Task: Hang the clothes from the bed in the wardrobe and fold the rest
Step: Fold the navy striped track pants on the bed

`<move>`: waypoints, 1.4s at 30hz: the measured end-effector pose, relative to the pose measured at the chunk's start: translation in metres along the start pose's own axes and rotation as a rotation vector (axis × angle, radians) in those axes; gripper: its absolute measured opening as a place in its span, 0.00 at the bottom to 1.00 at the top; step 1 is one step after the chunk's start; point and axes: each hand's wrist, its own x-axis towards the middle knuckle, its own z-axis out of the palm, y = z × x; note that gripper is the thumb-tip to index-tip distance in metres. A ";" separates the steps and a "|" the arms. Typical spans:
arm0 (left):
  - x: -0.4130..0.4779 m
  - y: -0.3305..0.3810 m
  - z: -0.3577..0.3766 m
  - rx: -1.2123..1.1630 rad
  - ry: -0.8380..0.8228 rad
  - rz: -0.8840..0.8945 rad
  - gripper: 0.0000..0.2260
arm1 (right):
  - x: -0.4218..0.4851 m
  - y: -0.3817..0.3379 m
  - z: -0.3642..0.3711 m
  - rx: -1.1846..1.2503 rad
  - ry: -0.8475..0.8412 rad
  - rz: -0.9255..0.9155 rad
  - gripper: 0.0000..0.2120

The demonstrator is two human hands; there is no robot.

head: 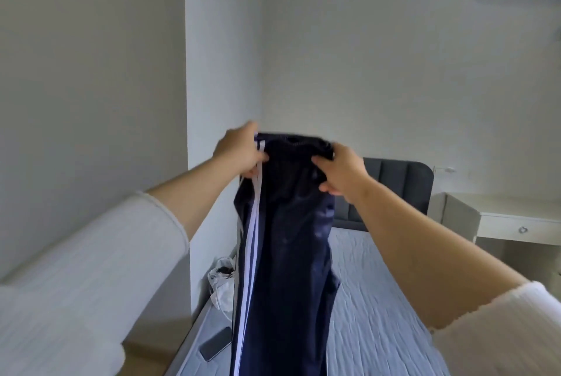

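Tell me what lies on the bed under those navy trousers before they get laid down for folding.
The navy trousers hang from both hands, left hand and right hand, at the waistband. A phone and a white garment lie on the bed's left edge; the sheet to the right looks bare.

Both arms wear white, finely ribbed knit sleeves. The left sleeve (91, 254) is pushed up and ends in a plain rolled cuff, leaving the forearm bare. The right sleeve (513, 333) is also pushed up, its cuff edge slightly wavy.
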 end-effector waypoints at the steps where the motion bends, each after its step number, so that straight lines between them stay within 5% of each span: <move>1: 0.003 0.008 -0.007 -0.103 0.044 0.012 0.12 | 0.003 -0.011 -0.004 0.070 0.025 -0.019 0.04; 7: -0.008 0.038 -0.051 -0.304 0.225 0.214 0.13 | -0.005 -0.052 -0.029 0.122 0.175 -0.296 0.02; 14: -0.068 0.021 -0.057 -0.332 0.217 0.172 0.14 | -0.061 -0.043 -0.019 0.238 0.163 -0.255 0.07; 18: -0.114 -0.020 -0.036 -0.339 0.064 0.027 0.21 | -0.106 -0.009 -0.002 0.224 0.072 -0.132 0.09; 27: -0.248 -0.124 0.029 -0.320 -0.299 -0.264 0.12 | -0.240 0.092 0.057 0.278 -0.253 0.299 0.12; 42: -0.413 -0.250 0.092 -0.255 -0.674 -0.587 0.12 | -0.421 0.171 0.142 0.163 -0.350 0.757 0.05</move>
